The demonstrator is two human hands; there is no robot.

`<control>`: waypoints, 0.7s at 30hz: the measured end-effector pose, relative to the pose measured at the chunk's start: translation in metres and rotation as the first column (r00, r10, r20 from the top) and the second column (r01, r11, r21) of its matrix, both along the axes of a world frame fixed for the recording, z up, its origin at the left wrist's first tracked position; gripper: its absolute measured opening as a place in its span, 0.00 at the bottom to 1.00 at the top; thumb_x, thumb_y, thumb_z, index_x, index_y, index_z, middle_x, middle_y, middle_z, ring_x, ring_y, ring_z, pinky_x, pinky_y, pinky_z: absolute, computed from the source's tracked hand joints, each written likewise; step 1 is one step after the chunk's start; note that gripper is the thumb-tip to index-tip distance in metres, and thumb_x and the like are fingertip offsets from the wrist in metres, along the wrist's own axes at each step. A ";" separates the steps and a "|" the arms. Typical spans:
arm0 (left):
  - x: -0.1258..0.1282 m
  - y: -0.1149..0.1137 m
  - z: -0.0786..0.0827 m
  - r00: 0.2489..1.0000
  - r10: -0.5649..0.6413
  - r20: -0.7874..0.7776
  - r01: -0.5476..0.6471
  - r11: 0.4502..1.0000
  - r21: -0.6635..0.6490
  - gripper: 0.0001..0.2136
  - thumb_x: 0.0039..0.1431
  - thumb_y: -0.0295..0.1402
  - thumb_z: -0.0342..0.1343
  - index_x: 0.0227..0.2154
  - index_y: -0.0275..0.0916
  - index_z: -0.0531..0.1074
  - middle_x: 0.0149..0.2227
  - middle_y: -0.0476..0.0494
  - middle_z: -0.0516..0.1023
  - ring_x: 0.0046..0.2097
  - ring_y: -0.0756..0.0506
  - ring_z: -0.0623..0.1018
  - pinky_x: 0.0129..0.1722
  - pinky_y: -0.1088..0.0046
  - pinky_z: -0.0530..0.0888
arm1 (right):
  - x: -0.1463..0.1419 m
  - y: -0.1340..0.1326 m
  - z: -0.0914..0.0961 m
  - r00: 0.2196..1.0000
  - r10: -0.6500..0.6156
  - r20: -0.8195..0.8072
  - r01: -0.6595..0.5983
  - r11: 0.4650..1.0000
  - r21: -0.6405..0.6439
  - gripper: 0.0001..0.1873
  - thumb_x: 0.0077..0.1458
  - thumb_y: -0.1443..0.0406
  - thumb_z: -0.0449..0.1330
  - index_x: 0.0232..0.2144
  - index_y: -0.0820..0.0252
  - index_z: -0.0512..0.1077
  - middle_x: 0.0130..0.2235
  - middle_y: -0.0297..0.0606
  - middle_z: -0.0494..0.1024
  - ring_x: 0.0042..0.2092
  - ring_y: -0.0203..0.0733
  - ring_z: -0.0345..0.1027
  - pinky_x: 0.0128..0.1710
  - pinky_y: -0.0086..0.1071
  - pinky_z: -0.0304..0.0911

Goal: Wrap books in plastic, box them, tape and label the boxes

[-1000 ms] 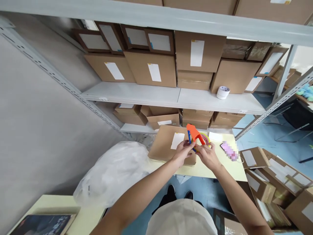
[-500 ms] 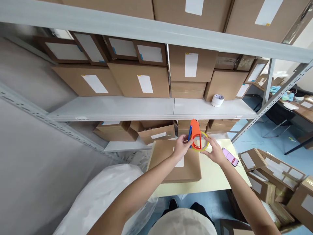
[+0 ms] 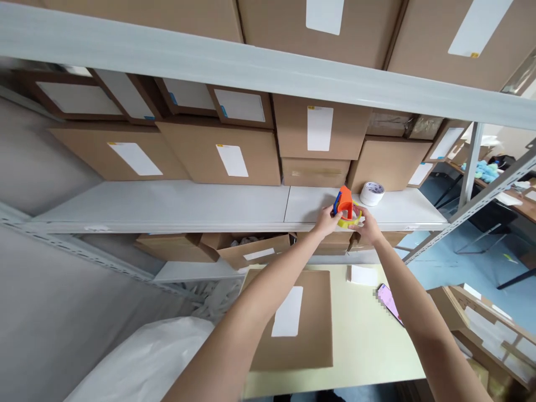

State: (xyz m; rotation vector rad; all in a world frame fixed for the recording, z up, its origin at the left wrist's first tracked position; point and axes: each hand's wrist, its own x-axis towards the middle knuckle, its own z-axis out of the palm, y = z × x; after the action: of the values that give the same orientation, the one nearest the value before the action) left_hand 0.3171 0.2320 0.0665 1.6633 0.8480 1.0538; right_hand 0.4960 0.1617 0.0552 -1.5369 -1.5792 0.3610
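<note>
An orange and blue tape dispenser (image 3: 345, 202) with a yellowish roll of tape is held between both hands at the front of the middle shelf (image 3: 226, 204). My left hand (image 3: 327, 221) grips its left side, fingers closed on it. On the right, my right hand (image 3: 367, 225) pinches the tape roll's edge. Just behind and to the right, a white tape roll (image 3: 372, 194) stands on the same shelf. Below my forearms, a closed cardboard box (image 3: 312, 318) with a white label lies on the pale yellow table (image 3: 355, 335).
A phone (image 3: 389, 302) and a white stack of labels or paper (image 3: 362, 275) lie on the table's right part. Labelled cartons (image 3: 322, 125) line the shelf's back. A grey upper beam (image 3: 251, 70) crosses above my hands. More boxes (image 3: 481, 329) are piled at right.
Both hands have carried the tape dispenser forward from above the table box to the middle shelf, beside the white tape roll. The view has shifted too.
</note>
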 end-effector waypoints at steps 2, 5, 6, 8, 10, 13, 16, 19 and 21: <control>0.009 0.010 -0.006 0.998 0.053 -0.025 -0.054 0.999 -0.003 0.12 0.55 0.36 0.62 0.41 0.37 0.78 0.36 0.42 0.81 0.40 0.43 0.78 0.45 0.66 0.75 | 0.009 0.014 -0.005 1.000 0.015 -0.018 -0.015 0.999 -0.039 0.39 0.44 0.59 0.69 0.58 0.57 0.64 0.56 0.48 0.75 0.55 0.54 0.69 0.53 0.52 0.66; 0.018 0.019 -0.012 0.995 0.091 -0.026 -0.091 0.996 -0.011 0.12 0.56 0.35 0.62 0.42 0.37 0.78 0.39 0.40 0.82 0.44 0.42 0.79 0.48 0.65 0.74 | 0.016 0.029 -0.013 0.999 0.019 -0.049 -0.021 0.998 -0.055 0.37 0.47 0.61 0.67 0.59 0.59 0.63 0.56 0.49 0.75 0.55 0.54 0.70 0.53 0.51 0.66; 0.019 0.020 -0.013 0.995 0.092 -0.024 -0.093 0.996 -0.020 0.12 0.56 0.34 0.62 0.43 0.37 0.78 0.41 0.39 0.82 0.45 0.41 0.79 0.49 0.64 0.74 | 0.017 0.033 -0.014 0.999 0.019 -0.047 -0.021 0.999 -0.048 0.37 0.48 0.61 0.66 0.59 0.59 0.62 0.56 0.50 0.75 0.56 0.55 0.70 0.54 0.51 0.65; 0.021 0.020 -0.013 0.996 0.084 -0.020 -0.085 0.995 -0.053 0.15 0.56 0.32 0.62 0.46 0.36 0.76 0.45 0.37 0.81 0.47 0.40 0.79 0.51 0.63 0.74 | 0.017 0.036 -0.015 1.000 0.017 -0.017 -0.017 1.000 -0.024 0.37 0.50 0.61 0.64 0.61 0.59 0.59 0.58 0.51 0.73 0.58 0.56 0.68 0.56 0.52 0.64; 0.018 0.014 -0.012 0.997 0.070 -0.015 -0.071 0.993 -0.090 0.20 0.55 0.30 0.62 0.51 0.35 0.73 0.51 0.33 0.79 0.51 0.39 0.78 0.53 0.62 0.74 | 0.015 0.033 -0.015 0.999 -0.011 0.034 0.010 1.000 0.018 0.38 0.51 0.61 0.64 0.63 0.59 0.57 0.61 0.53 0.69 0.62 0.58 0.64 0.59 0.54 0.60; -0.011 -0.011 -0.012 0.998 0.054 -0.017 -0.055 0.995 -0.089 0.26 0.54 0.33 0.64 0.57 0.37 0.69 0.61 0.31 0.71 0.59 0.37 0.74 0.54 0.61 0.73 | 0.009 0.007 -0.021 0.990 -0.106 0.091 0.095 0.988 0.120 0.40 0.55 0.57 0.62 0.65 0.60 0.54 0.66 0.56 0.61 0.68 0.61 0.52 0.63 0.60 0.54; -0.080 -0.049 -0.024 0.993 0.068 -0.096 -0.071 0.997 -0.027 0.27 0.54 0.37 0.63 0.58 0.42 0.68 0.62 0.36 0.70 0.60 0.38 0.73 0.58 0.61 0.71 | -0.003 -0.049 -0.051 0.986 -0.120 0.112 0.102 0.982 0.159 0.37 0.59 0.56 0.58 0.66 0.58 0.52 0.67 0.56 0.59 0.69 0.59 0.52 0.64 0.60 0.52; -0.179 -0.096 -0.056 0.923 0.215 -0.318 -0.236 0.971 -0.027 0.26 0.54 0.44 0.61 0.56 0.44 0.70 0.59 0.38 0.73 0.60 0.37 0.73 0.60 0.58 0.69 | -0.021 -0.127 -0.110 0.993 0.029 0.110 -0.028 1.000 -0.006 0.35 0.60 0.59 0.57 0.66 0.56 0.53 0.62 0.54 0.67 0.62 0.57 0.64 0.60 0.58 0.61; -0.244 -0.127 -0.088 0.810 0.388 -0.439 -0.460 0.886 -0.066 0.26 0.52 0.49 0.60 0.52 0.43 0.72 0.57 0.36 0.75 0.59 0.34 0.73 0.61 0.55 0.68 | -0.037 -0.181 -0.157 0.991 0.128 0.050 -0.116 0.973 -0.197 0.40 0.57 0.61 0.59 0.68 0.55 0.50 0.62 0.56 0.67 0.57 0.57 0.70 0.55 0.58 0.67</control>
State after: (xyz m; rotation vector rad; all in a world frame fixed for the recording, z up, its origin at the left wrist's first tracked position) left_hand 0.0735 0.1048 -0.0211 1.6099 1.6113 0.8908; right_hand 0.4589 -0.0192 -0.1015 -1.6148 -1.7339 0.5548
